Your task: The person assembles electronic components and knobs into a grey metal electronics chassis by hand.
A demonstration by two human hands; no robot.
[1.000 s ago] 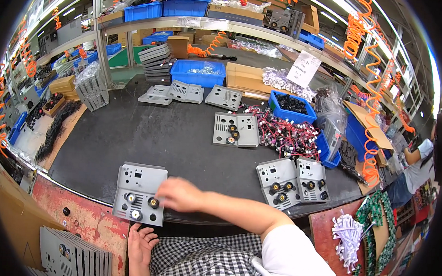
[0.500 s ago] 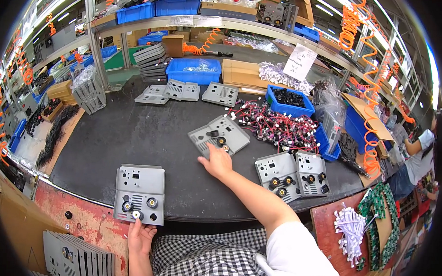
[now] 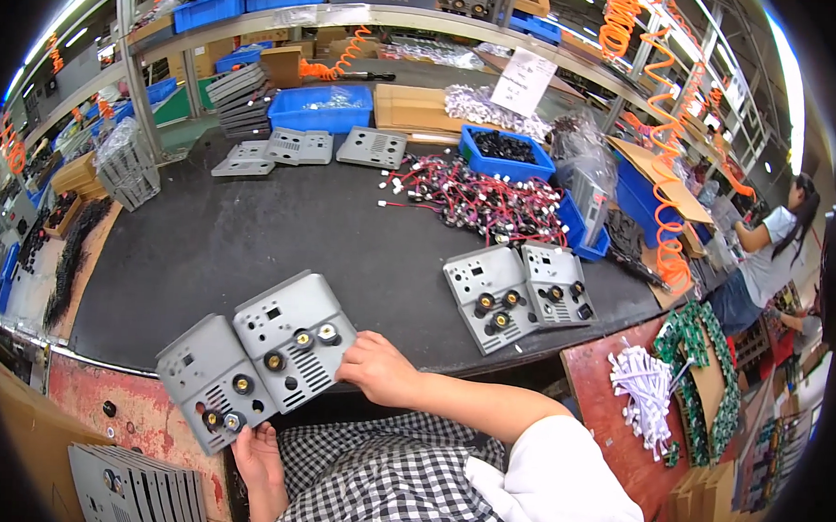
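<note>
Two grey metal panels with black round fittings lie tilted side by side at the table's near edge. My left hand [image 3: 258, 456] has its fingers closed on the lower right corner of the left panel [image 3: 205, 357]. Pinched at its right edge by my right hand [image 3: 377, 368] is the other panel [image 3: 291, 326], whose left side meets or overlaps the first. Brass-coloured centres show in most of the fittings. Further right, two more grey panels [image 3: 487, 300] of this kind rest together, with fittings on them. My right fingertips are partly hidden behind the panel's edge.
Red and black wires with white connectors [image 3: 475, 199] are heaped behind, beside a blue bin of black parts [image 3: 506, 154]. Bare grey panels [image 3: 371, 147] lie at the back. White cables [image 3: 642, 398] and green circuit boards [image 3: 708, 391] sit at right. A co-worker [image 3: 773, 246] stands far right.
My right hand has brought the panel from the table's middle toward me, next to the left one. The left panel has tilted and shifted left in my left hand. The whole view has shifted.
</note>
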